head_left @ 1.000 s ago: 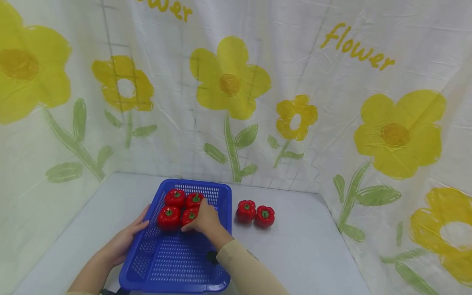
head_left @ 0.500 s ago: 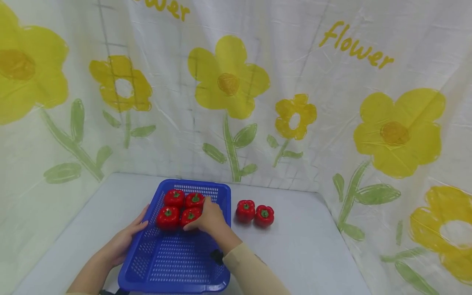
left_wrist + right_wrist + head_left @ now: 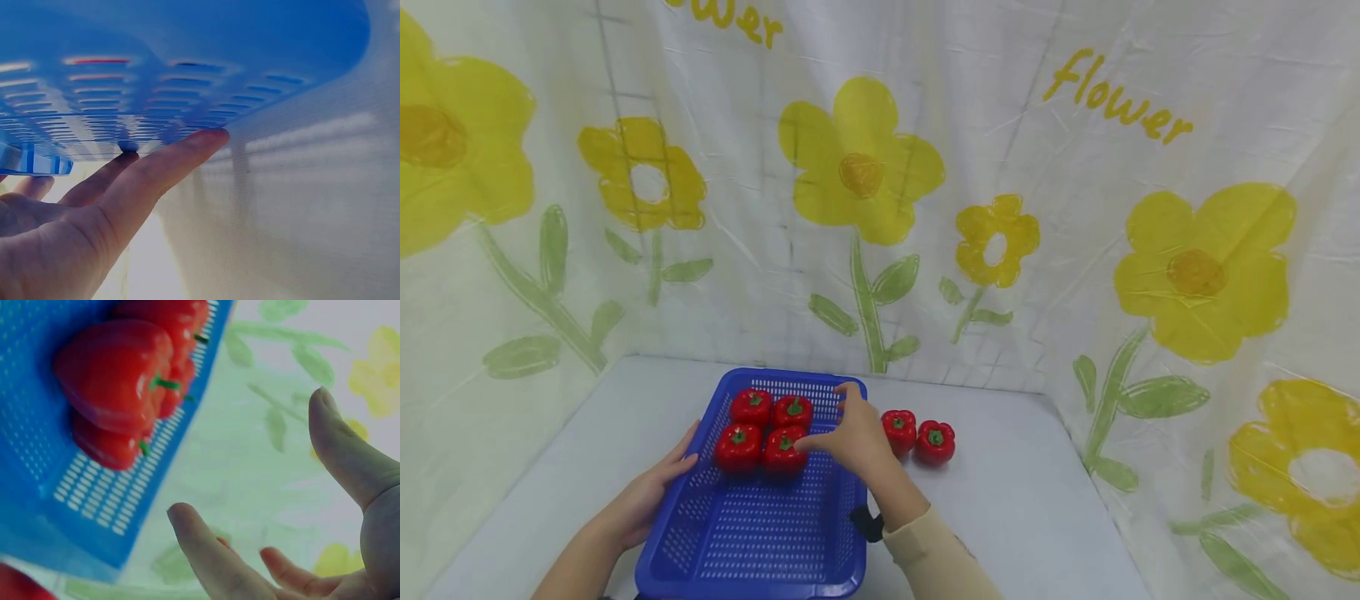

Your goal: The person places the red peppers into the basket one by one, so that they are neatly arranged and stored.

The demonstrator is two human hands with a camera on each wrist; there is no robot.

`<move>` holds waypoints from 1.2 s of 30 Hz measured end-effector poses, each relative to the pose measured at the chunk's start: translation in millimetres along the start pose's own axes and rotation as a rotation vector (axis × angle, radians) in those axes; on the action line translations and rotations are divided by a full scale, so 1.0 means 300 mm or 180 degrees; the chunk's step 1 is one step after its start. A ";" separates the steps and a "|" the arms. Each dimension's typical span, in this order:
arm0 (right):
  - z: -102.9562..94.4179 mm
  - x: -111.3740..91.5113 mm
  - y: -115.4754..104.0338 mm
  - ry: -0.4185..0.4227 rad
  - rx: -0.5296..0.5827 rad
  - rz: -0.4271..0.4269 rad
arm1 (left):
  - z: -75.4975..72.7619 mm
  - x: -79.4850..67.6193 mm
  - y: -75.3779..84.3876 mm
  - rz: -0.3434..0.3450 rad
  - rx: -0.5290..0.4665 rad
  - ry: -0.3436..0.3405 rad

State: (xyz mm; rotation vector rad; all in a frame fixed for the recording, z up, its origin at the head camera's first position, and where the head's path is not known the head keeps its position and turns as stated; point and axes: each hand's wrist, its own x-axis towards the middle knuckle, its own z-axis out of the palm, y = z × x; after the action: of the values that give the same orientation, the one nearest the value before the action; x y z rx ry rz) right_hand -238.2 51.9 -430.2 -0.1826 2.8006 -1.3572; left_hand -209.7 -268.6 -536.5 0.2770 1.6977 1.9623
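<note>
Counted: 4 In, 2 Out

Found 1 blue basket (image 3: pixel 752 533), pierced with rows of small slots, at the left part of a pale counter (image 3: pixel 1022 500). Inside, toward the far end, counted a far-left pepper (image 3: pixel 751 408), a far-right pepper (image 3: pixel 793 411), a near-left pepper (image 3: pixel 739 450) and a near-right pepper (image 3: pixel 781 457): 4 altogether, packed close in 2 rows of 2, all red and green-stemmed. Outside, on the counter to the right, counted 2 more of the same kind, side by side: a left outer pepper (image 3: pixel 898 432), partly covered at the edge, and a right outer pepper (image 3: pixel 936 442). Made that 6 in total.

Counted 2 hands. Saw the left hand (image 3: pixel 647 496) at the basket's left side, with fingers (image 3: pixel 162 167) nearly straight, a little apart, and touching the outside of the blue plastic. Saw the right hand (image 3: pixel 853 433) over the basket's right side, just beside the near-right pepper, with thumb and fingers spread wide apart; in the right wrist view, saw clear space between hand and peppers.

Noted 1 black item (image 3: pixel 867 525) at the right wrist and 1 beige sleeve (image 3: pixel 936 554). Behind the counter, noted a white curtain (image 3: pixel 752 317) printed with 6 yellow flowers (image 3: pixel 860 175) and 2 painted words (image 3: pixel 1120 96), 1 cut off at the top.
</note>
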 end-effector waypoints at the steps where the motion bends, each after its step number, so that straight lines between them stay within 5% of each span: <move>1: -0.014 -0.005 0.003 0.0024 0.0040 0.0004 | -0.001 -0.001 0.000 0.0005 0.0000 -0.0002; 14: -0.150 -0.045 0.117 0.0521 0.0304 0.0115 | 0.000 -0.010 -0.001 -0.0046 -0.0024 0.0055; 19: -0.180 -0.053 0.173 0.0778 0.0428 0.0280 | -0.001 -0.008 0.000 0.0021 -0.0075 -0.0074; 36: -0.218 -0.034 0.406 0.1156 -0.0015 0.0429 | 0.007 0.002 -0.005 -0.0010 -0.0116 0.0067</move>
State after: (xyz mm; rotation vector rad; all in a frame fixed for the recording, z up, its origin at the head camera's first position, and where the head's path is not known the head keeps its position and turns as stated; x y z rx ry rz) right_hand -244.3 179.1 -485.3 0.2770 3.0301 -1.4826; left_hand -208.8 -266.4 -537.8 0.2411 1.6724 1.9984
